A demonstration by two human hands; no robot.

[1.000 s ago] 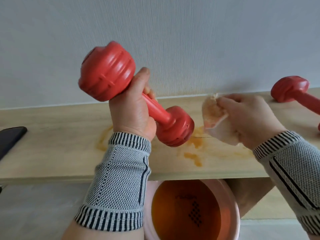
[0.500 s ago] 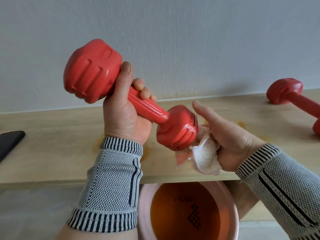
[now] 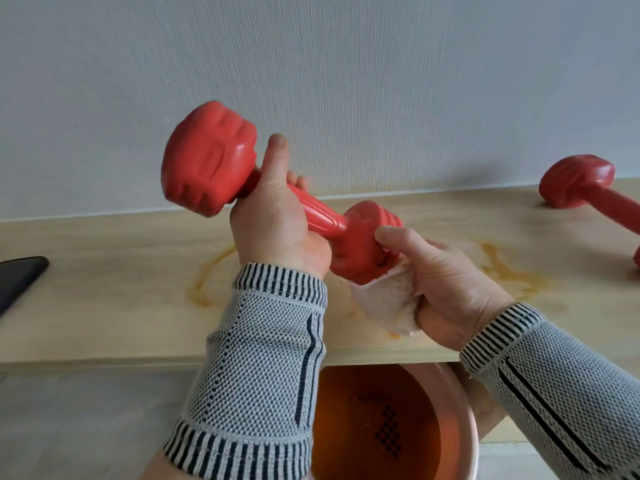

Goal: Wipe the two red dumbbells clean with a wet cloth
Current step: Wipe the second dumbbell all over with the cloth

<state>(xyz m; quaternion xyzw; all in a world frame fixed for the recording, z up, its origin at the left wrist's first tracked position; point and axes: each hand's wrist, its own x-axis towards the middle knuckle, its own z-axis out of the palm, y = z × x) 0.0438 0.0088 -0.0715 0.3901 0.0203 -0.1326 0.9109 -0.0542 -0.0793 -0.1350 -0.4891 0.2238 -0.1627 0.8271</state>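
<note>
The left hand curls round the handle of a red dumbbell, thumb raised, holding it tilted above the wooden shelf; the right hand clutches a white cloth against the dumbbell's lower head, thumb pressing on top; the second dumbbell lies on the shelf, far right; a basin of orange water sits below the shelf.

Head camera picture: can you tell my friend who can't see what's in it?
A person's left hand holds up a red dumbbell by its handle while the right hand rubs a white cloth on its lower end. A second dumbbell lies on the wooden shelf, above a basin of orange water.
</note>
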